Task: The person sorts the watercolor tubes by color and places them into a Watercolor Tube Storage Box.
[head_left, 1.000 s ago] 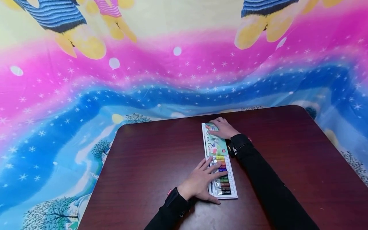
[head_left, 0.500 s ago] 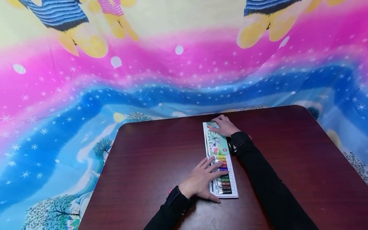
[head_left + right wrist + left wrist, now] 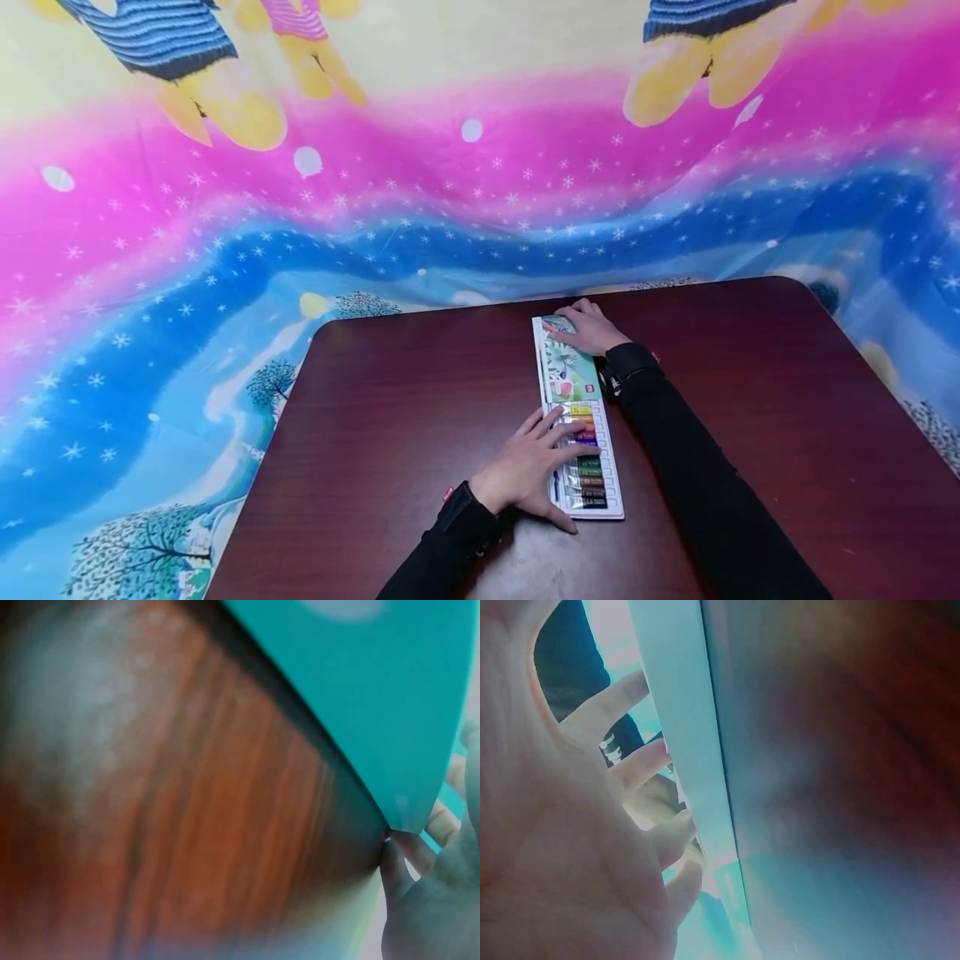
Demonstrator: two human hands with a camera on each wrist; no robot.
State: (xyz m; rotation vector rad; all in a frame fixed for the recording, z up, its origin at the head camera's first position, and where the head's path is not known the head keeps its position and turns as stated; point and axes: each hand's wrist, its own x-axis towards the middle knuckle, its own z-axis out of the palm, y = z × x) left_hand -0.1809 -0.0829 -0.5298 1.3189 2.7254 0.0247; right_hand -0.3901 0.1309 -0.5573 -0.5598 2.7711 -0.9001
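A long white tray (image 3: 612,492) of paint tubes lies on the table, pointing away from me. Several tubes (image 3: 590,482) in yellow, red, blue, green, brown and black show in its near half. Over the far part lies a green illustrated box cover (image 3: 567,375). My left hand (image 3: 525,467) rests across the tray with fingers spread over the tubes and the thumb by the near end. At the far end my right hand (image 3: 596,332) grips the cover. The right wrist view shows fingertips (image 3: 441,825) at the cover's corner. The hand hides part of the cover.
The dark red-brown table (image 3: 405,400) has rounded far corners. A colourful printed cloth (image 3: 420,167) hangs behind it and down its left side. Black sleeves and wrist straps cover both forearms.
The cover appears to have slid slightly away from my left hand, along with my right hand, baring a little more of the tray. My left hand stays in place.
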